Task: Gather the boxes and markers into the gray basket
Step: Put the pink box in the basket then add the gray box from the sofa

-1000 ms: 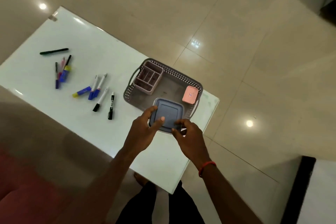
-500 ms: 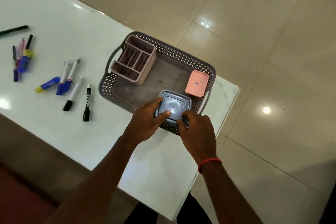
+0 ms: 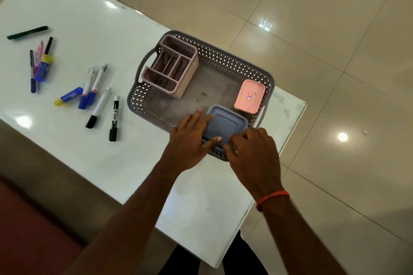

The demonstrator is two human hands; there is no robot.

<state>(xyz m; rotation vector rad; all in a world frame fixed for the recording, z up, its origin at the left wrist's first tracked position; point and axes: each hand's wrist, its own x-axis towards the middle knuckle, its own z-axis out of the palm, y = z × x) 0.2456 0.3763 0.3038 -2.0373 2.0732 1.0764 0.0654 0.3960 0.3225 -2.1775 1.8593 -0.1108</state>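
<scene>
The gray perforated basket (image 3: 223, 54) stands on the white table (image 3: 93, 29) near its right end. Inside it are a pink divided organizer (image 3: 172, 69) at the far left, a small pink box (image 3: 249, 96) at the right, and a gray-blue lidded box (image 3: 226, 125) in the near right corner. My left hand (image 3: 190, 138) grips that box's left and near edges. My right hand (image 3: 254, 152) curls its fingers on its near right edge. Several markers (image 3: 99, 107) lie loose on the table left of the basket.
A black-and-white marker (image 3: 114, 116) lies closest to the basket. Further left are a cluster of pens (image 3: 42, 65) and a lone black pen (image 3: 28, 32). The table's right edge is just beyond the basket, with tiled floor (image 3: 324, 29) past it.
The gray-blue box has gone from above the basket's near rim down into its near right corner, both hands following it. The camera view has shifted closer.
</scene>
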